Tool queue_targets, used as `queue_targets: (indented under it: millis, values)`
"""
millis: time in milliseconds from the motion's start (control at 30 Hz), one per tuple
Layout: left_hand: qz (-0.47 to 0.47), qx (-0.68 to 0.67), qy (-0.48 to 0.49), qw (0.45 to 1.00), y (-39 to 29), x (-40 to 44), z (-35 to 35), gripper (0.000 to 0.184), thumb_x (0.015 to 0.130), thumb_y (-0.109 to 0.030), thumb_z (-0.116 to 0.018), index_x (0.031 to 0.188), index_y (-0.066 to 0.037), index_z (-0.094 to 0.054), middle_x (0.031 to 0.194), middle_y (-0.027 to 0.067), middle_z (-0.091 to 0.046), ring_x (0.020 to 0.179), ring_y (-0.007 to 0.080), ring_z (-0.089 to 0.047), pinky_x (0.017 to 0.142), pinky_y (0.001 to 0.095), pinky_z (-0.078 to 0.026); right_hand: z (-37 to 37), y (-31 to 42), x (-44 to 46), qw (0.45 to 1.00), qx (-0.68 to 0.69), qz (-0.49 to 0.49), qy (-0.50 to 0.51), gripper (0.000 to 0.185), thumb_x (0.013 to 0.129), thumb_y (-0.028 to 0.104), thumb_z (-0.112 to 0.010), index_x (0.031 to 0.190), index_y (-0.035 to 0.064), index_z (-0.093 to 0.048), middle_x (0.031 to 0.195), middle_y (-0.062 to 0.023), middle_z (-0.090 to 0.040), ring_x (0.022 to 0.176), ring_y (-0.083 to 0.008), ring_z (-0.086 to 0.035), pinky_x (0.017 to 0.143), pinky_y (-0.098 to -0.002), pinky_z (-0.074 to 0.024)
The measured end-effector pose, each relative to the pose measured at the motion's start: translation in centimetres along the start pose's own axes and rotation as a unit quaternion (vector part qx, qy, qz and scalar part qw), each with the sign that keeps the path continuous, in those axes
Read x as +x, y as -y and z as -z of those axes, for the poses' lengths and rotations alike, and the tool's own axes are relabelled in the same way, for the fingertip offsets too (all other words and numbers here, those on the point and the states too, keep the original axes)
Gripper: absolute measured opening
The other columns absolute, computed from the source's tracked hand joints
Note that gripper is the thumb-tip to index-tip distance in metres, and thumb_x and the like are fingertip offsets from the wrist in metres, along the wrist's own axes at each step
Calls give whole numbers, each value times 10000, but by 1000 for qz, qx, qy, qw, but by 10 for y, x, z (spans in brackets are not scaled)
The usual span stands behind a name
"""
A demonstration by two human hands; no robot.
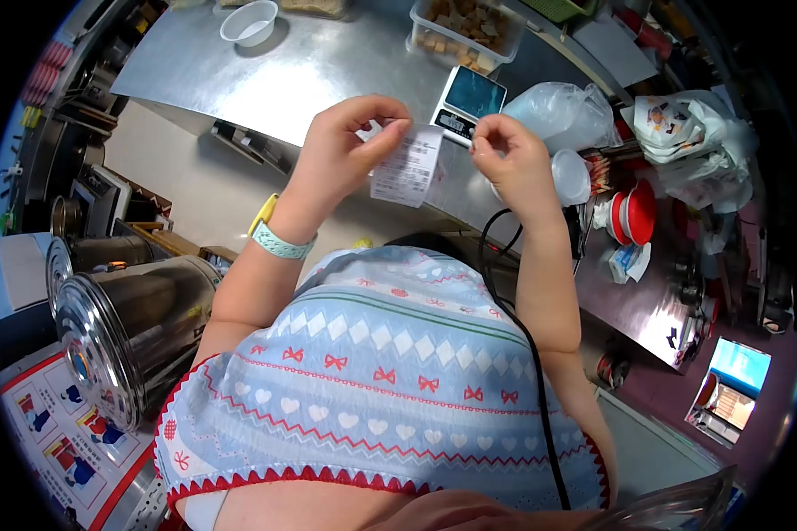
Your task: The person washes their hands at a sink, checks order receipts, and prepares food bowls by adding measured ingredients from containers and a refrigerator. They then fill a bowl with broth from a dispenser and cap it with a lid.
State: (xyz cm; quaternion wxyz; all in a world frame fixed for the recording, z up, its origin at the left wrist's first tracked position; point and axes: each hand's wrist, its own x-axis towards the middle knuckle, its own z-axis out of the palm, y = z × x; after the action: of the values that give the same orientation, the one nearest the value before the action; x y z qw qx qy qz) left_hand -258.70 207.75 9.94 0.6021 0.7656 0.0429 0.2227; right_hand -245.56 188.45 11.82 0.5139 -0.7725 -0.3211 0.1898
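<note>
my left hand [350,146] pinches the receipt [412,168] | right hand [515,168] curled, can't tell if pinching | holding-up step, I reckon | next wants steady fingers tbh

Shiny metal counter [181,66], white bowl [250,25], clear plastic tub [462,42], digital scale [475,93] along it

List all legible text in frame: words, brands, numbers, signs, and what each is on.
None legible.
Printed slip in the left hand: lines of print, too small.
Scale: front panel markings, too small.
Poster at lower left: captions, too small and blurred.
</note>
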Motion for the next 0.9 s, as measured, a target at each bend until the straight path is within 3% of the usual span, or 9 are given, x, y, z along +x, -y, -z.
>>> queue_targets:
  millis: [100, 167, 300, 367, 500, 633, 700, 767, 900]
  values:
    - [20, -29, 28, 999, -5, 1, -1, 94, 884, -34, -626, 962, 19, -619, 868, 2, -610, 785, 57, -559, 711, 200, -460, -16, 7, -1, 986, 90, 131, -48, 149, 814, 107, -655, 922, 12, -618, 838, -15, -627, 772, -121, -601, 700, -278, -496]
    - [28, -47, 45, 997, -8, 1, -9, 101, 881, -25, -618, 973, 17, -619, 870, 5, -612, 789, 68, -566, 698, 210, -474, -26, 14, -6, 988, 109, 107, -31, 161, 823, 130, -663, 927, 12, -630, 832, -41, -632, 784, -148, -614, 701, -290, -495]
    - [-68, 97, 29, 993, -19, 5, -11, 161, 788, 14, -664, 943, -12, -631, 887, 69, -643, 818, 150, -616, 685, 268, -501, -21, 23, -8, 987, -68, 144, 13, 110, 824, 112, -645, 855, 10, -618, 811, -98, -626, 738, -233, -612, 660, -315, -482]
    - [-149, 169, 68, 972, -22, 8, -6, 200, 717, 42, -686, 896, -27, -626, 863, 81, -626, 815, 217, -606, 701, 303, -496, -18, 27, -10, 976, -105, 191, 17, 110, 819, 108, -645, 825, 8, -601, 792, -99, -616, 729, -248, -601, 653, -324, -476]
    - [-176, 173, 111, 963, -28, 13, 3, 225, 678, 58, -692, 866, -38, -614, 841, 72, -610, 813, 244, -591, 712, 323, -486, -14, 29, -15, 974, -101, 197, 39, 104, 812, 101, -646, 822, 10, -595, 782, -99, -608, 739, -249, -597, 660, -331, -474]
    - [-167, 188, 126, 960, -22, 15, 17, 199, 711, 71, -665, 872, -29, -602, 851, 61, -611, 819, 207, -596, 712, 320, -485, -5, 22, -22, 985, -83, 150, 27, 88, 805, 85, -647, 835, 14, -603, 808, -97, -621, 776, -247, -605, 693, -331, -479]
    - [-26, 141, 88, 986, -15, 15, 21, 118, 765, 6, -649, 873, -19, -608, 829, 85, -618, 753, 211, -603, 660, 312, -498, -5, 17, -21, 988, -57, 146, 0, 83, 803, 78, -647, 837, 15, -605, 818, -96, -625, 785, -246, -607, 702, -330, -480]
    - [2, 40, 149, 988, -17, 9, 13, 118, 867, -94, -619, 934, 3, -627, 856, 71, -627, 767, 168, -606, 649, 267, -480, -9, 16, -18, 973, -67, 210, -70, 78, 792, 65, -651, 837, 17, -608, 844, -93, -634, 803, -256, -610, 725, -338, -483]
    - [53, -22, 151, 987, -13, 7, -4, 128, 922, -106, -600, 944, 21, -600, 956, 57, -563, 876, 121, -519, 774, 251, -445, -13, 25, -18, 932, -155, 319, -73, 91, 762, 44, -668, 827, 25, -607, 901, -85, -642, 817, -282, -608, 744, -373, -484]
